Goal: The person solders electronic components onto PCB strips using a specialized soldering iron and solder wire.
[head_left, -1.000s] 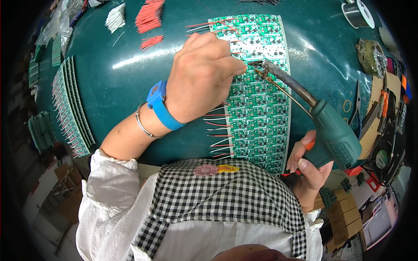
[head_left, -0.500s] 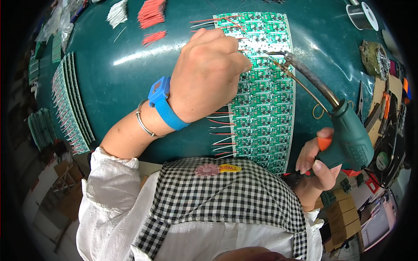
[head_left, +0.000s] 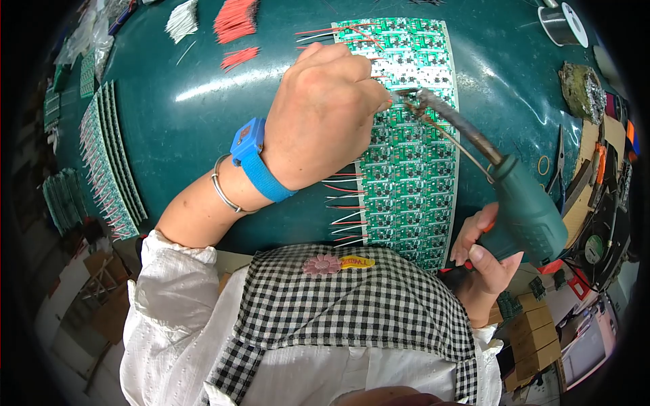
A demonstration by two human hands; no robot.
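Single head-worn fisheye view, looking steeply down from close above, facing the green table (head_left: 176,128), person's own chest and forearms filling the lower frame, edges bending toward the rim

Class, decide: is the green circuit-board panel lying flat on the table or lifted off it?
Flat: the circuit-board panel rests on the table.

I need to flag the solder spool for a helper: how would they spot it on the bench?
Start from the green mat and the circuit panel lying on it. Go to the mat's far right corner, past the soldering iron. The spool is the only round white reel wound with shiny grey wire.
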